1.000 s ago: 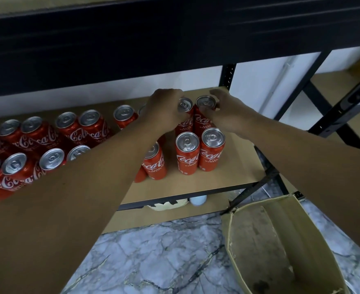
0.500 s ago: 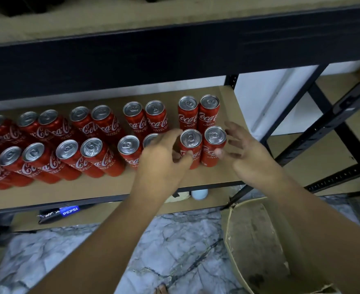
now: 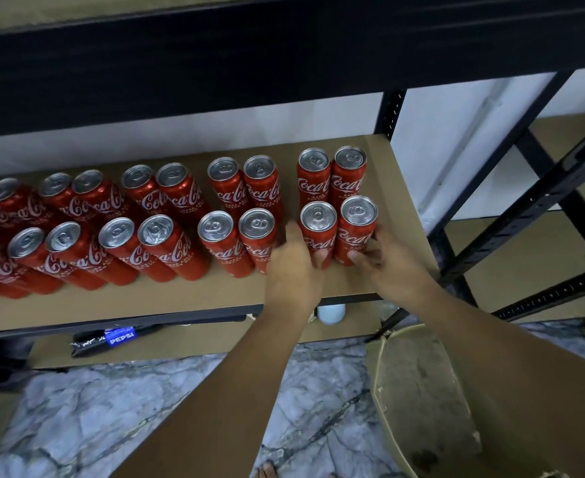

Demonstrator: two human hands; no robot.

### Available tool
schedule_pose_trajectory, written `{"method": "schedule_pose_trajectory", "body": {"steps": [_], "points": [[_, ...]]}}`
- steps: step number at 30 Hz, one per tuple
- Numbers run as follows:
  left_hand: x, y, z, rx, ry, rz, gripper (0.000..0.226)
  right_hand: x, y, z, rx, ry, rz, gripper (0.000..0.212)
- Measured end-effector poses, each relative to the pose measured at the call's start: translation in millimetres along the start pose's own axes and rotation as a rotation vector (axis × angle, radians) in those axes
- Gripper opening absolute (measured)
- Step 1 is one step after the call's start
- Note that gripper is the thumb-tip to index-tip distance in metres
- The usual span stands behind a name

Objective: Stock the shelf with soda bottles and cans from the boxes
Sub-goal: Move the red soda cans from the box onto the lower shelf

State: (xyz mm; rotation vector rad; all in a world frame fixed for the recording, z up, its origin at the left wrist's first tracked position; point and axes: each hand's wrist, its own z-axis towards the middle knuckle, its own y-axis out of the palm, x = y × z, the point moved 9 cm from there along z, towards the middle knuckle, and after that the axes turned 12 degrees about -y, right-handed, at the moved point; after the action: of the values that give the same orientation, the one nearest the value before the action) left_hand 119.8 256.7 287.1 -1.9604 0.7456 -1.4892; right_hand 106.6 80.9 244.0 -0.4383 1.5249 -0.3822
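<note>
Shelf front [image 3: 146, 301] — left grip [image 3: 293, 270] clasps left can [image 3: 318, 217], right grip [image 3: 391, 267] clasps right can [image 3: 358, 219].

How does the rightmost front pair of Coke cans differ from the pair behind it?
The front pair stands nearer the shelf edge, the back pair nearer the wall. The left hand and right hand hold the front pair; the back pair is untouched. Both are upright red cans.

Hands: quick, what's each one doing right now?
Left hand: grips the second-from-right front can.
Right hand: grips the rightmost front can.
</note>
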Motion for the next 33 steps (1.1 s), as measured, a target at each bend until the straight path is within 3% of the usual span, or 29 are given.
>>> {"method": "schedule_pose_trajectory", "body": {"steps": [13, 17, 20, 22, 25, 33], "points": [[-3.8, 2.0, -4.7, 0.033, 0.041, 0.015, 0.051, -2.2, 4.7, -13.6, -0.042, 0.003, -0.046, 0.053], [-12.3, -15.1, -35.1, -0.005, 0.064, 0.068, 0.057, -14.3, -3.0, -38.7, 0.048, 0.043, -0.098, 0.044], [-24.7, -45.3, -66.4, -0.007, 0.08, 0.1, 0.052, -55.2, -2.4, -66.3, 0.11, -0.068, -0.12, 0.043], [-35.4, -70.8, -86.1, -0.01, 0.066, 0.097, 0.044, -90.1, 7.2, -82.8, 0.073, -0.175, -0.103, 0.048], [-52.1, -107.5, -108.5, -0.028, 0.029, 0.114, 0.05, -132.3, 25.3, -95.9, -0.004, -0.256, -0.136, 0.05], [-63.0, -174.6, -104.5, -0.011, 0.062, 0.174, 0.053, -196.4, 53.3, -96.1, -0.047, -0.222, -0.155, 0.05]]}}
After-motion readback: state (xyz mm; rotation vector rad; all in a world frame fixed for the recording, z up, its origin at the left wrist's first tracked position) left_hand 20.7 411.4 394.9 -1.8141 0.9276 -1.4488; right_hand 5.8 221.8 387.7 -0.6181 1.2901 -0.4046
